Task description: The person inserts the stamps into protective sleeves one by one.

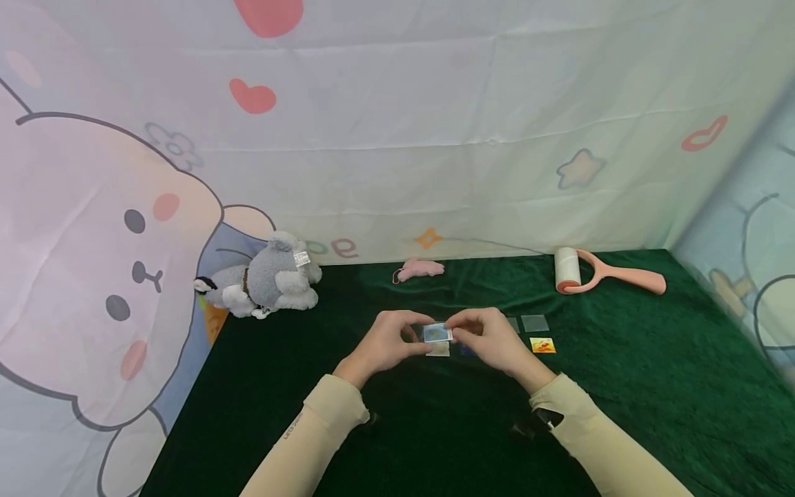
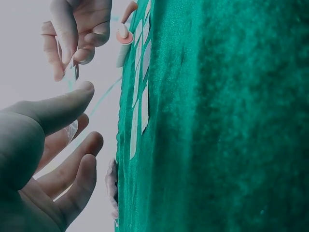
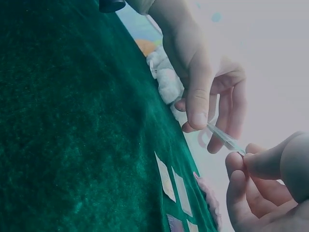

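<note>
Both hands hold a small blue picture card [image 1: 437,333] above the table, with clear plastic [image 2: 72,129] like a sleeve showing at its edge. My left hand [image 1: 388,343] pinches one end between thumb and fingers. At the other end, the thumb and fingertips of my right hand [image 1: 488,337] pinch the edge. How far the card sits inside the plastic cannot be told. Below lie a pale yellow card [image 1: 438,350], a dark blue card [image 1: 467,351] partly hidden by the right hand, and an orange-yellow card [image 1: 543,345]. Behind the last is a clear flat sleeve [image 1: 535,324].
A green velvety cloth [image 1: 652,359] covers the table. At the back stand a grey and white plush toy [image 1: 270,279] on the left, a small pink plush [image 1: 420,268] in the middle and a lint roller [image 1: 568,270] on the right. A printed curtain [image 1: 397,103] hangs behind.
</note>
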`<state>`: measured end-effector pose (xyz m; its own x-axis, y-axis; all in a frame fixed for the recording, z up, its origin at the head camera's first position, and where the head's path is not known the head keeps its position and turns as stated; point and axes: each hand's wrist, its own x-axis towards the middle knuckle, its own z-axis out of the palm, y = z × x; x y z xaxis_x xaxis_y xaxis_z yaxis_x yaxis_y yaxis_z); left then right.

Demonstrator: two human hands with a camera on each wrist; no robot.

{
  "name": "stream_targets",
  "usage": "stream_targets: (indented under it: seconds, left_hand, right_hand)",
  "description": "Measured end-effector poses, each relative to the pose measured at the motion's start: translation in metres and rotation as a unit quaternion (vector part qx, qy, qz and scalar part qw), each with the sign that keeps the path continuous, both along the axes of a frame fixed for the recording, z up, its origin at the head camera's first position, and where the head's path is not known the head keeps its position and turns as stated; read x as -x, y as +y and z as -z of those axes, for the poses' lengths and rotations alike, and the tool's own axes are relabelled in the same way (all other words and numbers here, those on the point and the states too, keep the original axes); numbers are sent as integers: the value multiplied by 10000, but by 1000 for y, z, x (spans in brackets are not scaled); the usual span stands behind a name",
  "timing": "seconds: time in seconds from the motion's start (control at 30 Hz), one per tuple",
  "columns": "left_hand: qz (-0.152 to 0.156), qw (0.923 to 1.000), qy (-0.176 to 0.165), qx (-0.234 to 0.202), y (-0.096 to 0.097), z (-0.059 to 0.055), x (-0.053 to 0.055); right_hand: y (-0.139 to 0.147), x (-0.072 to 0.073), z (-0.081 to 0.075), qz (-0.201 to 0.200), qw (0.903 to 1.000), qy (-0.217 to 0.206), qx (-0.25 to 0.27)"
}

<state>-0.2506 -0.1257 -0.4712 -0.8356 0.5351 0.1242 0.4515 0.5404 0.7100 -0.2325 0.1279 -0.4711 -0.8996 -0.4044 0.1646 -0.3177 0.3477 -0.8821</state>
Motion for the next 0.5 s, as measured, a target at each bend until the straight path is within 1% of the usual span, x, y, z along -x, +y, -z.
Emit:
stream_targets:
  seconds: [0.17, 0.5]
  left_hand:
    - [-5, 10000, 10, 32, 1, -1, 0]
    - [38, 9999, -116, 59, 4, -5, -4]
  right_hand:
    - [-1, 1, 0, 51, 10000, 19, -72]
    - [-2, 1, 1, 94, 9999, -2, -50]
